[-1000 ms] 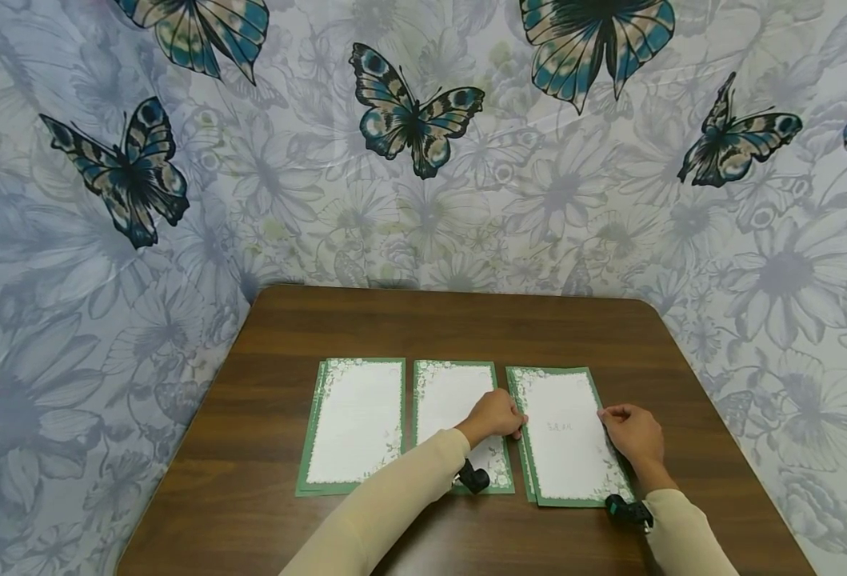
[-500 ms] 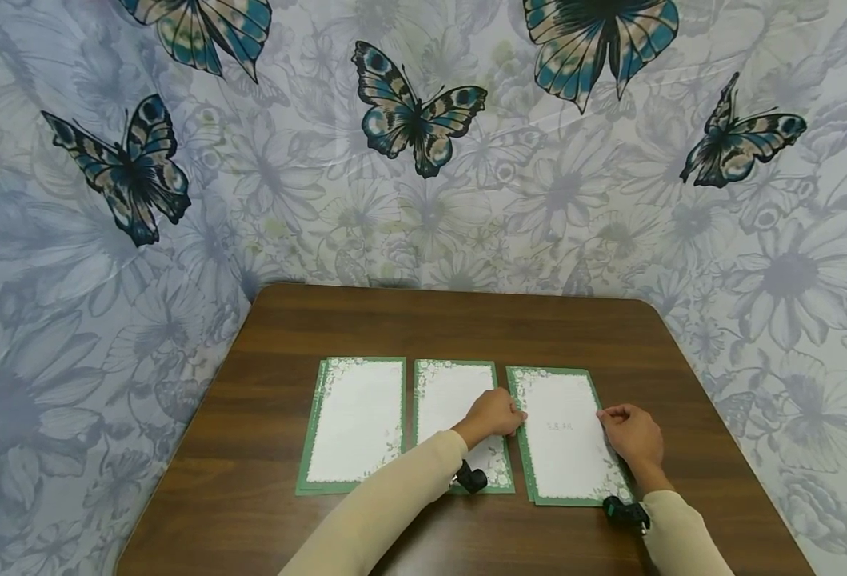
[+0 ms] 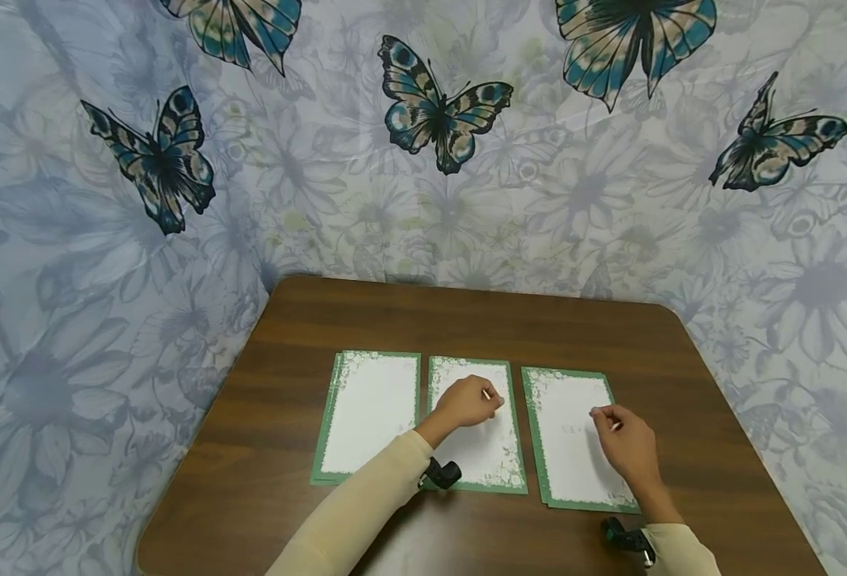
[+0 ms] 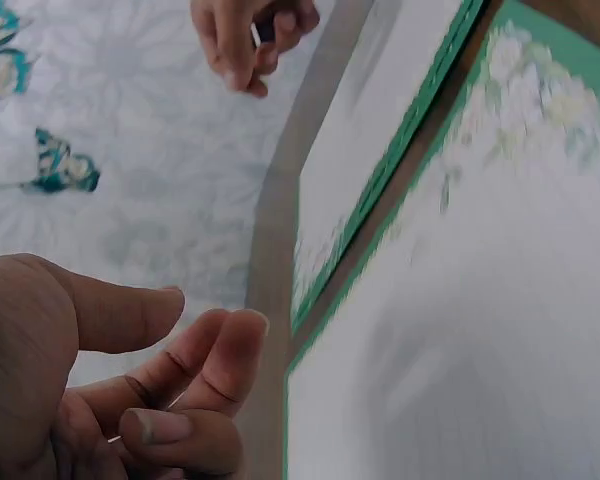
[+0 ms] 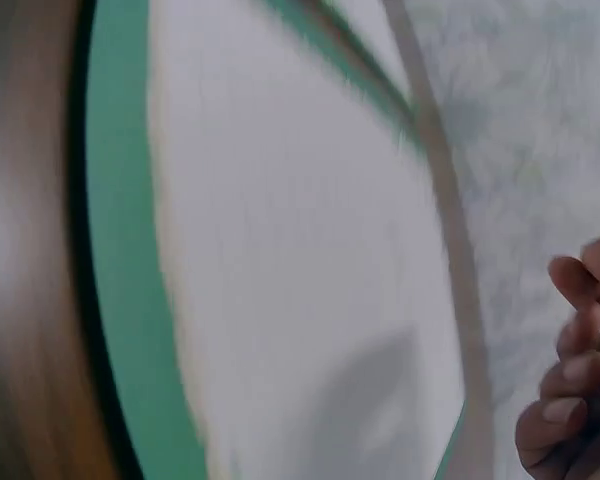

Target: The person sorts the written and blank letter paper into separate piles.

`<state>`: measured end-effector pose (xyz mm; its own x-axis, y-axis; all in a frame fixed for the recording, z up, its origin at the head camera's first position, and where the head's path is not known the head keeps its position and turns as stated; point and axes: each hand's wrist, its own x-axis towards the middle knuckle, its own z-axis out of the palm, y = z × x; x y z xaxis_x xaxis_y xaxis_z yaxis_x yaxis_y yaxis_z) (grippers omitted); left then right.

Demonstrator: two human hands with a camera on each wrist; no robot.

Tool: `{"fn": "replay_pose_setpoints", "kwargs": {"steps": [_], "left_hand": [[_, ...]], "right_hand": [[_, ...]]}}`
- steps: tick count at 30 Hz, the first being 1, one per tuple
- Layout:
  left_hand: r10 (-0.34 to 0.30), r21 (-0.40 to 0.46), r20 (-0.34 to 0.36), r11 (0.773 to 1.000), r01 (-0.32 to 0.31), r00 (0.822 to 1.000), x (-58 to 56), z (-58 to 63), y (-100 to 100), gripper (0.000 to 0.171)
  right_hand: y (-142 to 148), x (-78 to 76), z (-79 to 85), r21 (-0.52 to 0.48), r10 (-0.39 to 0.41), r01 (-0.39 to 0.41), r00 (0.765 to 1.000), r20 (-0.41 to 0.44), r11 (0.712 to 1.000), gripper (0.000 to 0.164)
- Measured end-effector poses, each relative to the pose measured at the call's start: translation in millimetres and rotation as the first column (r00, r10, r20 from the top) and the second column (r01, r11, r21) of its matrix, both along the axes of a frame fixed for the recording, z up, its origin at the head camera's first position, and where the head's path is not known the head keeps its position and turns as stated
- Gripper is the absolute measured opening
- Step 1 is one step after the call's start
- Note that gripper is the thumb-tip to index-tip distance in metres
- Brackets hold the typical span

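Note:
Three stacks of green-bordered paper sheets with floral corners lie in a row. My left hand (image 3: 469, 400) hovers over the middle stack (image 3: 491, 456), its fingers loosely bent around nothing. In the left wrist view the thumb of that hand (image 4: 160, 380) stands apart from the fingertips. Above the right edge of the right stack (image 3: 574, 472), which bears faint writing, is my right hand (image 3: 628, 448). Its fingers (image 5: 565, 420) are loosely curled in the right wrist view and hold nothing I can see. The left stack (image 3: 369, 424) lies untouched, partly behind my left sleeve.
The sheets lie on a brown wooden table (image 3: 466, 308) with rounded far corners. Behind it hangs a pale floral backdrop (image 3: 351, 240) printed with butterflies. A black wrist camera (image 3: 443, 474) sits on my left wrist, another camera (image 3: 625, 538) on my right.
Both hands have let go of the right stack's edges and lifted. My left hand has moved left over the middle stack. The top sheet now lines up more closely with those below.

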<state>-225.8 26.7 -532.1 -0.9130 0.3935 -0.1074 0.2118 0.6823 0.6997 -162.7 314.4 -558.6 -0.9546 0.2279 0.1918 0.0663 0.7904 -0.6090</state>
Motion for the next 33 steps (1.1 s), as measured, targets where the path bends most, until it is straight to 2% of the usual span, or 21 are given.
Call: {"fn": "replay_pose_setpoints", "kwargs": {"steps": [3,6,9,11,14,17,20,22,25,29,33], "left_hand": [[0.059,-0.013,-0.030,0.998,-0.059,0.998,-1.0,-0.4,-23.0,0.019],[0.100,-0.051,-0.074,0.993,-0.104,0.992,-0.3,-3.3,-42.2,0.026],[0.100,-0.130,-0.108,0.985,-0.114,0.989,2.2,-6.4,-56.2,0.051],[0.070,-0.217,-0.127,0.971,-0.097,0.989,4.5,-9.2,-62.6,0.070],[-0.008,-0.369,-0.153,0.928,-0.050,0.988,7.4,-15.4,-67.6,0.094],[-0.090,-0.481,-0.167,0.877,-0.001,0.982,9.6,-22.3,-68.6,0.108],[-0.136,-0.558,-0.174,0.830,0.016,0.975,11.9,-28.5,-68.6,0.115],[-0.148,-0.592,-0.178,0.806,0.014,0.973,12.9,-31.4,-68.8,0.115],[-0.144,-0.624,-0.191,0.782,-0.006,0.971,12.9,-31.8,-69.4,0.109],[-0.126,-0.637,-0.199,0.770,-0.031,0.972,11.3,-28.7,-70.1,0.102],[-0.125,-0.647,-0.203,0.761,-0.037,0.971,11.8,-26.8,-71.1,0.099]], "right_hand": [[-22.9,1.2,1.0,0.033,0.132,-0.130,0.990,-0.053,0.991,0.021],[-42.8,0.0,-2.7,0.093,0.248,-0.239,0.964,-0.098,0.967,0.010],[-61.4,-3.5,-5.8,0.146,0.350,-0.334,0.931,-0.101,0.931,0.020],[-73.2,-6.6,-6.1,0.170,0.413,-0.399,0.909,-0.051,0.901,0.035],[-89.1,-11.9,-3.7,0.158,0.494,-0.500,0.866,0.080,0.851,0.065],[-100.3,-17.0,-2.5,0.153,0.531,-0.566,0.819,0.218,0.810,0.093],[-106.4,-20.5,-4.3,0.185,0.534,-0.599,0.789,0.303,0.779,0.104],[-108.2,-21.8,-5.9,0.207,0.529,-0.602,0.787,0.317,0.771,0.106],[-109.5,-23.9,-8.0,0.216,0.519,-0.590,0.797,0.308,0.778,0.106],[-111.1,-25.5,-9.2,0.203,0.501,-0.567,0.812,0.299,0.798,0.107],[-112.8,-25.3,-9.9,0.194,0.494,-0.561,0.815,0.304,0.805,0.107]]}}
